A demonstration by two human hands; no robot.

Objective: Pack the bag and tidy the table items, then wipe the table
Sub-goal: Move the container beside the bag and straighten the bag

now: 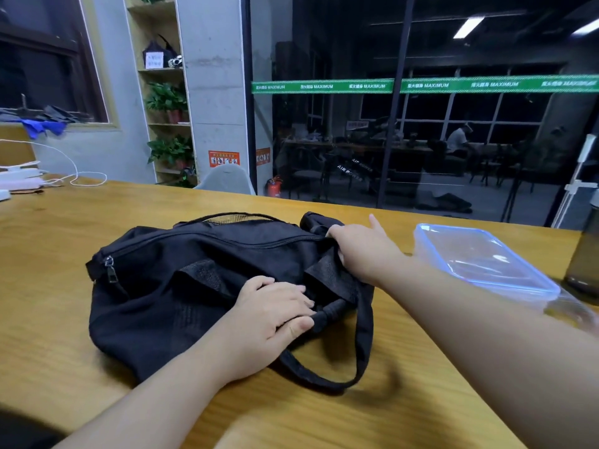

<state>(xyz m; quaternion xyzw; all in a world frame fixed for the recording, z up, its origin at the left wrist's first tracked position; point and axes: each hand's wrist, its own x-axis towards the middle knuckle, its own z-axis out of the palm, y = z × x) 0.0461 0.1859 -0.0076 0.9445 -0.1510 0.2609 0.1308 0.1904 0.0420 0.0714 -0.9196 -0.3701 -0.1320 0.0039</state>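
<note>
A black duffel bag (181,280) lies on its side in the middle of the wooden table (64,319), its long zipper closed with the pull at the left end. My left hand (275,312) rests on the bag's front, fingers curled over the padded handle. My right hand (359,247) grips the bag's fabric at the right end of the zipper, little finger sticking up. A strap loop trails toward me over the table.
A clear plastic lidded box with a blue rim (483,260) sits to the right of the bag, under my right forearm. A dark bottle (583,264) stands at the right edge. White cables and devices (26,176) lie far left.
</note>
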